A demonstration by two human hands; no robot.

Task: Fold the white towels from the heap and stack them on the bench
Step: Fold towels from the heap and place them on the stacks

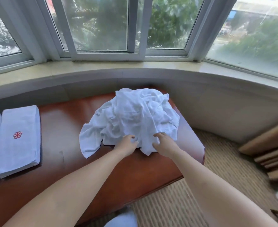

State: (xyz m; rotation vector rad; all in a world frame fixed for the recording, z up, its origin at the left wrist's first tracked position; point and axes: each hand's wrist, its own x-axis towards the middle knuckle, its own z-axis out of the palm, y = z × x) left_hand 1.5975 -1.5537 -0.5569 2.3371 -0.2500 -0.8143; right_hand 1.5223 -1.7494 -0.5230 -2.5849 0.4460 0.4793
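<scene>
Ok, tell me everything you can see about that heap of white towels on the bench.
The heap of white towels is a crumpled, wrinkled mound of thin-looking white cloth toward the right end of the brown bench, below the window. One loose corner trails out at its near left. The left hand and right hand both have curled fingers on its near edge. It lies apart from the folded stacks at the left.

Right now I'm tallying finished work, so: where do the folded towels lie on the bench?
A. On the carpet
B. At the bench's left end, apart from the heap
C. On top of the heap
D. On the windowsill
B: the folded towels lie at the left end of the bench, with bare bench top between them and the heap.
</scene>
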